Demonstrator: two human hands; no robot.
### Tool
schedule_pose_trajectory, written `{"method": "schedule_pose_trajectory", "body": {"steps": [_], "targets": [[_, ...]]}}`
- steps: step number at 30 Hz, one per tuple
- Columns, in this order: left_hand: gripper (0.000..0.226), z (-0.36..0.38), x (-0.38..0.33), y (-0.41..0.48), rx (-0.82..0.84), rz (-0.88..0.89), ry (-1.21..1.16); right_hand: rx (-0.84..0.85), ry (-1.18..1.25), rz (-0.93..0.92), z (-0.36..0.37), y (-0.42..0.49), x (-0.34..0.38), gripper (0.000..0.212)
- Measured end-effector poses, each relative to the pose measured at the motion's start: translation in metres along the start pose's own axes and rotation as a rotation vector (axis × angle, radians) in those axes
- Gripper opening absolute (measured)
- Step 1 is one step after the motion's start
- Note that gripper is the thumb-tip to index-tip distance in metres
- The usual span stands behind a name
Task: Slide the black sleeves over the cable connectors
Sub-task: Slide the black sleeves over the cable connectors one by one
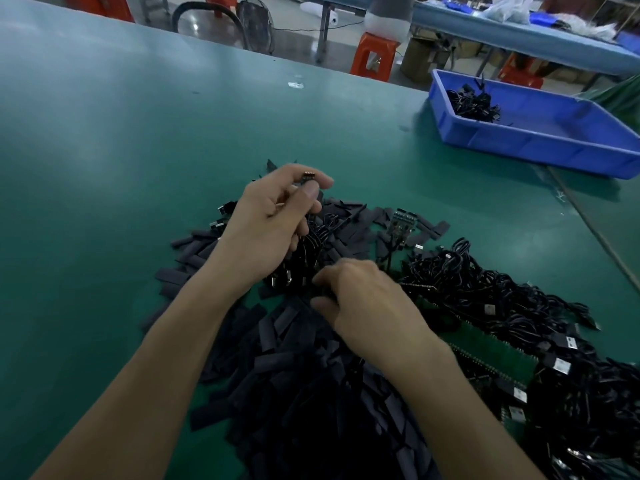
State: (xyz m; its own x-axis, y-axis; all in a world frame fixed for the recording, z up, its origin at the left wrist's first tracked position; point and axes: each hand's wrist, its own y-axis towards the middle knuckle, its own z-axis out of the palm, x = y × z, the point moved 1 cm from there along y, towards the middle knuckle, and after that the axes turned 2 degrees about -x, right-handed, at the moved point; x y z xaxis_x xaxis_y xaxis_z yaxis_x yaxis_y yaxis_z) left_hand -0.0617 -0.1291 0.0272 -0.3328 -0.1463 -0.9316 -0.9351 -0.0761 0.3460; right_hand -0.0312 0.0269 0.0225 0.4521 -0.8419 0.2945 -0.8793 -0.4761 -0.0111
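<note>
Fingertips (310,193) of left hand (273,220) pinched on a cable connector (309,175), centre of frame. Those of right hand (367,303) curled into black sleeves (294,358) heaped lower centre; hold unclear. At right, cable bundle (485,289).

A wide teal-green matte bench (104,150) fills most of the view. At its far right edge sits a shallow blue plastic tray (540,147). A small pale scrap (296,84) lies far out on the bench. Beyond the far edge, on the floor, stand an orange plastic stool (372,57), a black wire-caged fan (254,24) to its left, and a brown cardboard box (419,60) to its right.
</note>
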Motion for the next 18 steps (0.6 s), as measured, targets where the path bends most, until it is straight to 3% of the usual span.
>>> {"method": "schedule_pose_trajectory", "body": {"steps": [4, 8, 11, 18], "targets": [[0.024, 0.003, 0.008, -0.001, 0.019, -0.083, 0.100, 0.136, -0.025, 0.031, 0.018, -0.001, -0.005, 0.036], [0.036, 0.003, 0.011, -0.002, 0.021, -0.181, 0.148, 0.115, 0.176, 0.109, 0.026, -0.003, -0.010, 0.025], [0.028, 0.004, 0.010, -0.002, 0.058, -0.170, 0.123, 0.131, 0.224, 0.137, 0.029, -0.005, -0.014, 0.018], [0.030, 0.004, 0.009, -0.004, 0.091, -0.202, 0.019, 0.182, 0.237, 0.125, 0.033, -0.003, -0.019, 0.032]]}}
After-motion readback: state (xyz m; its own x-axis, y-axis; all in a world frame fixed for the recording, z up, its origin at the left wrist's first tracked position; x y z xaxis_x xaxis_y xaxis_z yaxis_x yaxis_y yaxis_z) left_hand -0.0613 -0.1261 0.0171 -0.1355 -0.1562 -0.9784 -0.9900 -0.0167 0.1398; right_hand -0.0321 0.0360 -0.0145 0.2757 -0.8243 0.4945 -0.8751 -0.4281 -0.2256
